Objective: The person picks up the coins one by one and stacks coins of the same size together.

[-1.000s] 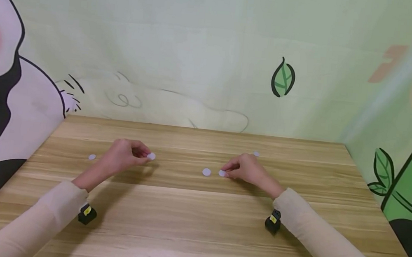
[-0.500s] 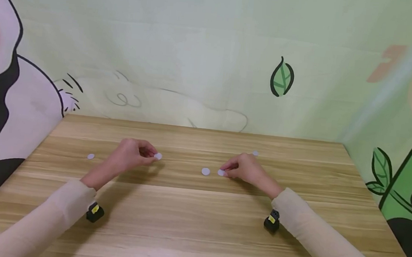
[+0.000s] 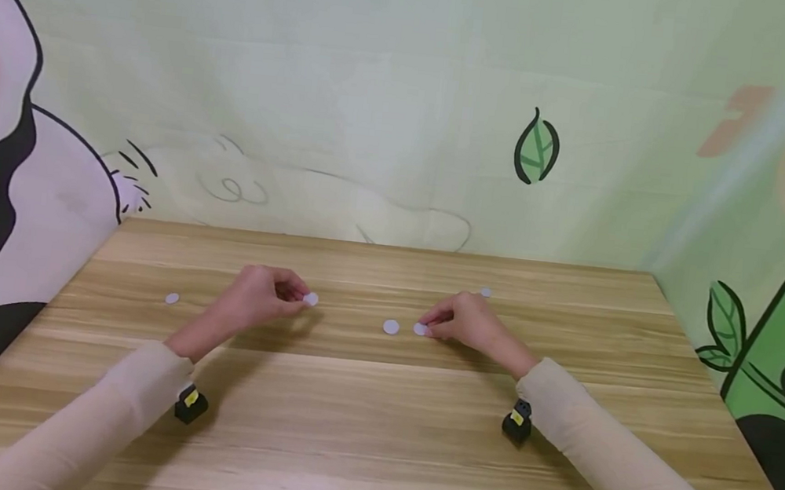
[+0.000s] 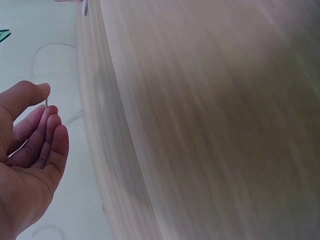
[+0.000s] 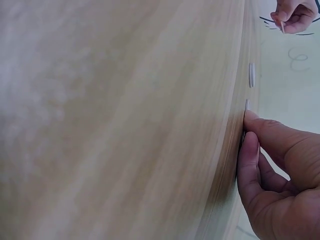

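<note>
My left hand [image 3: 263, 293] pinches a small white round disc [image 3: 311, 299] between thumb and fingertips, held above the wooden table. Seen edge-on in the left wrist view, that disc is a thin pale sliver [image 4: 46, 102]. On the right, my right hand [image 3: 465, 321] is low at the tabletop, its thumb and finger pinching another white disc [image 3: 420, 329]. Just left of it lies a white disc [image 3: 391, 327], which looks layered from the side in the right wrist view [image 5: 252, 75]. Whether it is two discs stacked, I cannot tell.
One white disc [image 3: 172, 298] lies on the table [image 3: 361, 423] at the left. Another disc [image 3: 486, 293] lies behind my right hand. A printed cloth backdrop [image 3: 404, 120] rises along the table's back edge. Each wrist carries a small black camera [image 3: 192, 404].
My left hand has moved to the right with its disc, nearer the middle of the table. My right hand has stayed nearly still, still pinching its disc.
</note>
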